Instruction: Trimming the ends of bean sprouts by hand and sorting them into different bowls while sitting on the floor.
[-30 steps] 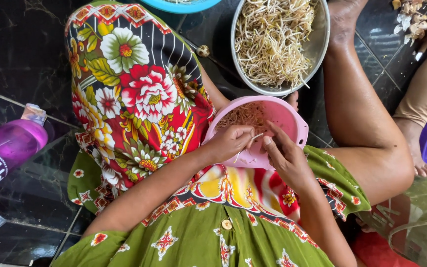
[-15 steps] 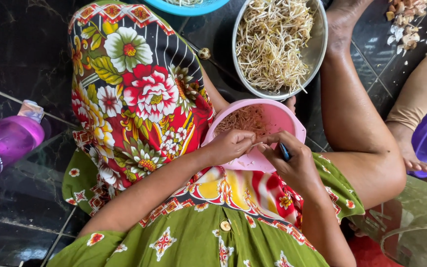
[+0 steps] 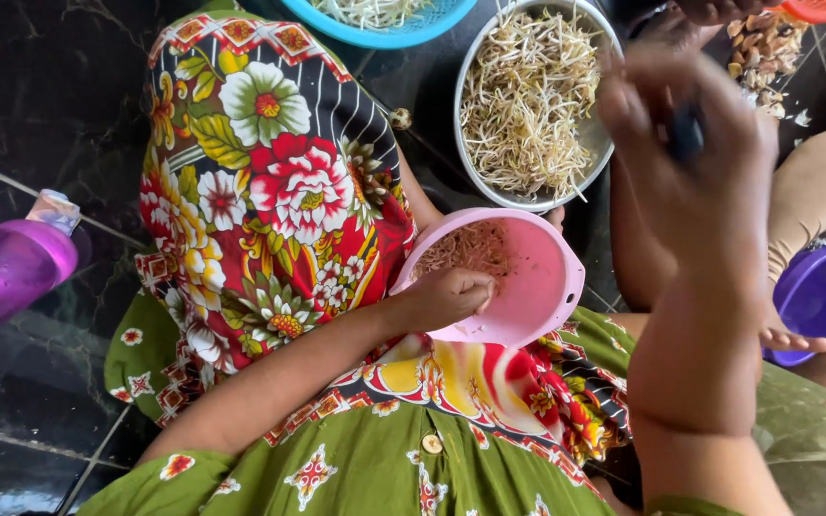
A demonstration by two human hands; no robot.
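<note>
- Gripping the rim of the round pink plastic bowl (image 3: pixel 513 282) at frame centre, the left hand (image 3: pixel 446 296) has its fingers curled shut.
- Right hand (image 3: pixel 690 153), blurred at upper right, pinches a small dark object (image 3: pixel 688 134); fingers closed.
- Round metal bowl of pale sprouts (image 3: pixel 528 100) sits just above.

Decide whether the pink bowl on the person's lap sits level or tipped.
Tipped. The pink bowl leans toward the person, its inside facing the camera, with the left hand on its near rim and brownish scraps gathered at one side.
</note>
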